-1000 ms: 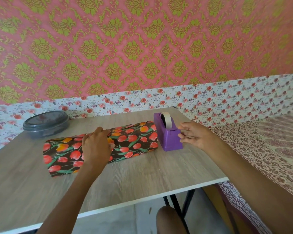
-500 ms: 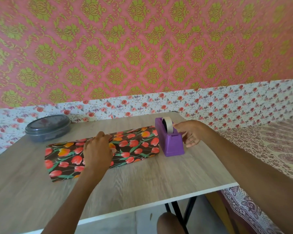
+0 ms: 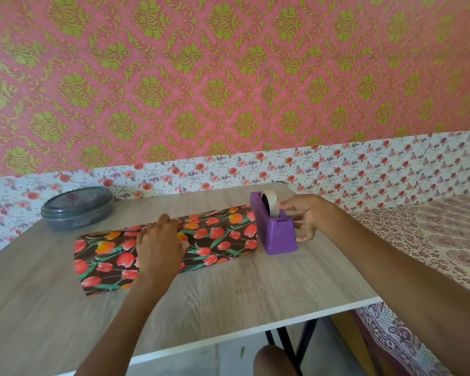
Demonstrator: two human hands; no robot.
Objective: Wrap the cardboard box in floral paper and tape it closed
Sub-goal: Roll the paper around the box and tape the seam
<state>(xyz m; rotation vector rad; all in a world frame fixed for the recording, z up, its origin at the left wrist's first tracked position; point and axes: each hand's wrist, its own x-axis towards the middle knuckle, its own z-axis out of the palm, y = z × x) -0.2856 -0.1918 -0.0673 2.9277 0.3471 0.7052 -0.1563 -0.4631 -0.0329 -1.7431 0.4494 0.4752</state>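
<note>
Dark floral paper with red and orange tulips [image 3: 217,237] lies folded over the cardboard box on the wooden table [image 3: 228,299]; the box itself is hidden beneath it. My left hand [image 3: 159,244] presses down on the paper's top, near the overlapping edge. Just right of the package stands a purple tape dispenser [image 3: 278,237] with a pale tape roll [image 3: 272,204]. My right hand [image 3: 307,213] reaches it from the right, thumb and forefinger pinching the tape at the roll, the other fingers behind the dispenser body.
A round grey lidded container [image 3: 76,208] sits at the table's back left. Patterned wallpaper runs right behind the table. A patterned cloth surface [image 3: 432,240] lies to the right, beyond the table's right edge. My knee [image 3: 274,362] shows below the front edge.
My right hand moved left from beside the dispenser onto the tape roll and now pinches the tape. My left hand stayed pressed on the paper.
</note>
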